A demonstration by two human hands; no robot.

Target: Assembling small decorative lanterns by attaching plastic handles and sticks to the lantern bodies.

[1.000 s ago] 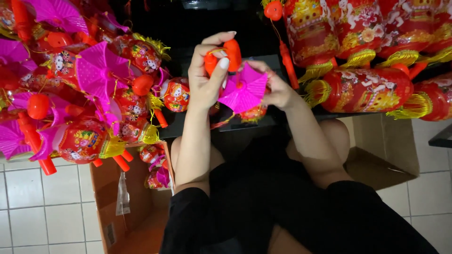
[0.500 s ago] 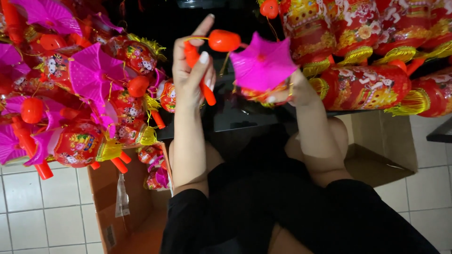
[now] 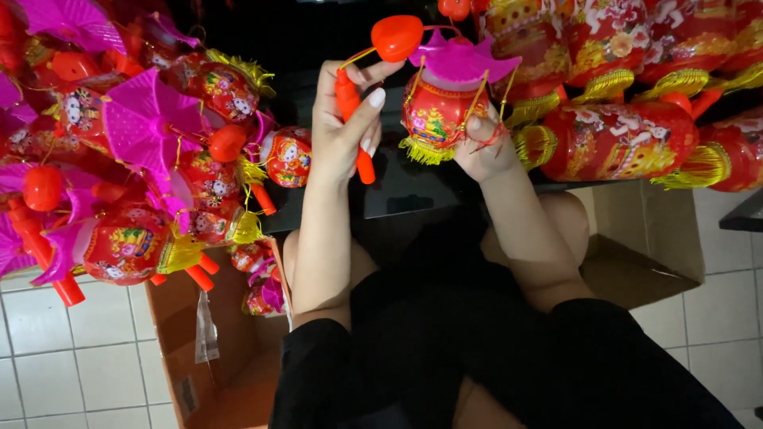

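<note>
Two hands, left (image 3: pixel 342 131) gripping one red stick (image 3: pixel 354 119), right (image 3: pixel 485 147) cupping one lantern (image 3: pixel 445 103); perhaps four more behind.

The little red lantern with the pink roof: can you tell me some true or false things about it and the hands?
1. The left hand grips a red plastic handle stick. True.
2. The right hand holds the small red paper lantern with a pink plastic roof from below. True.
3. The lantern's fringe is blue. False: its fringe is yellow-gold.
4. The lantern lies on the white tiled floor. False: it is held up in the air.
5. A brown cardboard box stands open by the person's left side. True.
</note>
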